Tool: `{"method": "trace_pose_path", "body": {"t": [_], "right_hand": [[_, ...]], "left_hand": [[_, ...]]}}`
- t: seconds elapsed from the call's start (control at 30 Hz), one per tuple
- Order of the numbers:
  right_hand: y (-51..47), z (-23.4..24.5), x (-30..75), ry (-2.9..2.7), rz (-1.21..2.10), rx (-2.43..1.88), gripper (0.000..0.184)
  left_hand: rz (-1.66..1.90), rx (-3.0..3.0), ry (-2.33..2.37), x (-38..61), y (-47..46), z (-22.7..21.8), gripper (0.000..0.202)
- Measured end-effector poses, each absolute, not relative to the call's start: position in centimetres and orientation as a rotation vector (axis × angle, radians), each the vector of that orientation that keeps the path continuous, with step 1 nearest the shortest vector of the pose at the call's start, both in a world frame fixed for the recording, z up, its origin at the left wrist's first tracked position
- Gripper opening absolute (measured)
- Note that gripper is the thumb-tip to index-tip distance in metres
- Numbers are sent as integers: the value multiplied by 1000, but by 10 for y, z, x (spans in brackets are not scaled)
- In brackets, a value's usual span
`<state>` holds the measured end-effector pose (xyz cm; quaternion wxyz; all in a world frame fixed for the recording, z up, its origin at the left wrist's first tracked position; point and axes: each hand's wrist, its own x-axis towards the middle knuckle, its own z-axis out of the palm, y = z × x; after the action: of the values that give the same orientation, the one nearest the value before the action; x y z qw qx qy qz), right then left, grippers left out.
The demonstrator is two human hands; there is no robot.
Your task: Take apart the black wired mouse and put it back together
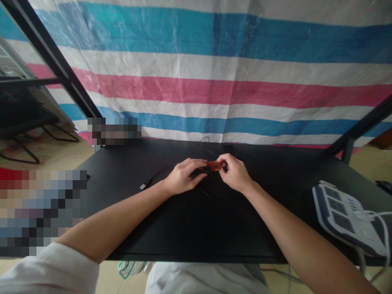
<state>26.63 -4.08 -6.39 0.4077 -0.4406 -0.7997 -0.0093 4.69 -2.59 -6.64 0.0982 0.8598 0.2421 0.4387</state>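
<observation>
Orange board (pixel 213 165) sits pinched at mid-table, held from both ends in the narrow grip of your left hand (pixel 183 177) and right hand (pixel 234 173). You have room toward the near edge of the black table (pixel 196 228). USB plug (pixel 144 184) lies off to your left; power strip (pixel 343 216) sits well right, overhanging the table's right edge.

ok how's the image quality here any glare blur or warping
In the head view the light is soft and flat, with only a faint sheen on the striped tarpaulin. Wide-angle distortion makes the black frame bar lean. A pixelated patch hides part of the view's left side. The small red board between the left hand and right hand looks a little soft, its detail unreadable.
</observation>
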Motion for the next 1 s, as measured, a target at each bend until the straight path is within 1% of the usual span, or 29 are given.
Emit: {"method": "trace_pose_path", "body": {"t": [0.07, 0.13, 0.27, 0.4, 0.53, 0.7, 0.77, 0.9, 1.0], "right_hand": [[-41, -64, 266, -2004, -37, -1090, 22], [-41, -64, 266, -1994, -30, -1048, 27], [-39, -65, 266, -1990, -15, -997, 39], [-39, -68, 267, -1999, -61, -983, 44], [-42, -65, 266, -2043, -42, -986, 44], [-45, -58, 266, -2090, 5, -958, 31], [-44, -57, 267, -2079, 48, -991, 29], [-37, -58, 274, -1887, 86, -1119, 33], [-33, -56, 282, -1746, 77, -1176, 37]], "left_hand": [[1318, 2652, 683, 46, -24, -67, 19], [1340, 2713, 671, 46, -23, -68, 17], [1356, 2741, 635, 45, -22, -66, 16], [1375, 2721, 638, 46, -24, -64, 17], [1449, 2631, 734, 47, -26, -66, 24], [1348, 2613, 875, 47, -28, -68, 30], [1298, 2591, 918, 47, -27, -68, 37], [1134, 2554, 1032, 46, -23, -66, 59], [942, 2636, 1031, 45, -20, -64, 60]]}}
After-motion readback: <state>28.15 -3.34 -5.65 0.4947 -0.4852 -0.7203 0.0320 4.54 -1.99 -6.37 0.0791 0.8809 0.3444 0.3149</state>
